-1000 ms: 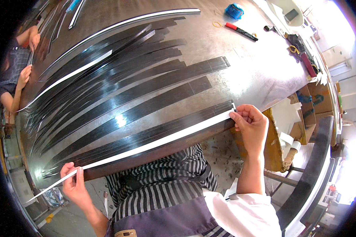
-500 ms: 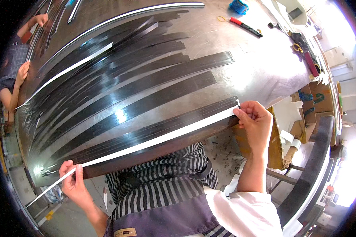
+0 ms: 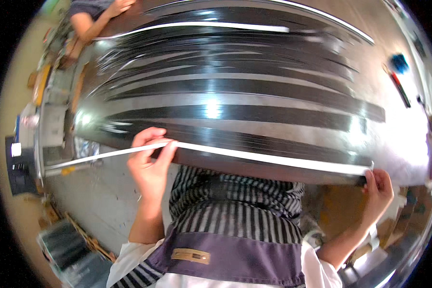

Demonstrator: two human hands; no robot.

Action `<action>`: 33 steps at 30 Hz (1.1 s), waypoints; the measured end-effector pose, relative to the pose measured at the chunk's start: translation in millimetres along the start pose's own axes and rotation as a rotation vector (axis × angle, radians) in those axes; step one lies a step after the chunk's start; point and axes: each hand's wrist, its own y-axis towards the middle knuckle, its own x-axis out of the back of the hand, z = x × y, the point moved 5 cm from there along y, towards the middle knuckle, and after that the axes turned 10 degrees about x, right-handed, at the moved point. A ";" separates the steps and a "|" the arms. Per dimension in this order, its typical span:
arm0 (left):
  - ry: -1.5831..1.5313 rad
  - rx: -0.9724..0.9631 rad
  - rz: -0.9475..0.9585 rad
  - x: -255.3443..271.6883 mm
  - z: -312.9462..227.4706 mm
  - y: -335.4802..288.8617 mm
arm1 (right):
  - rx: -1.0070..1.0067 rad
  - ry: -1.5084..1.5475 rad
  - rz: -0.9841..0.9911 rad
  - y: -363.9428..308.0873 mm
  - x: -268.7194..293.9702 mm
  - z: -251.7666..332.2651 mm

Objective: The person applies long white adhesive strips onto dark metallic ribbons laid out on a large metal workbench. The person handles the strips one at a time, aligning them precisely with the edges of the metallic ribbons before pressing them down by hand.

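Observation:
A long, narrow white strip (image 3: 254,155) runs along the near edge of the table, on top of a dark band. My left hand (image 3: 151,158) pinches it between thumb and fingers. Beyond that hand the strip's free length reaches left, past the table's edge. At the right end my right hand (image 3: 380,187) has its fingers closed on the strip close to the table's corner. Just behind it lie thin black strips (image 3: 254,141), side by side along the edge.
Several wider black strips (image 3: 245,113) spread across the table (image 3: 273,102). Farther back lies another white strip (image 3: 216,24). A red-and-black marker (image 3: 400,89) and a blue bundle (image 3: 399,63) are at the far right. Another person's hand (image 3: 120,6) is at the far left.
The view has turned leftward, so the table and both hands appear shifted and tilted differently. Both hands keep hold of the white strip. More floor and objects on the left now show.

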 end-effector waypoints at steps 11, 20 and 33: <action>-0.030 -0.048 0.040 1.4 -5.5 -1.8 | 0.072 0.006 0.040 8.2 -0.3 -16.4; -0.085 -0.076 0.048 1.7 -4.1 -0.7 | 0.112 -0.041 0.039 6.6 -0.4 -11.0; -0.004 -0.164 0.007 6.3 -9.9 -2.0 | 0.393 -0.674 0.137 12.6 -1.5 23.0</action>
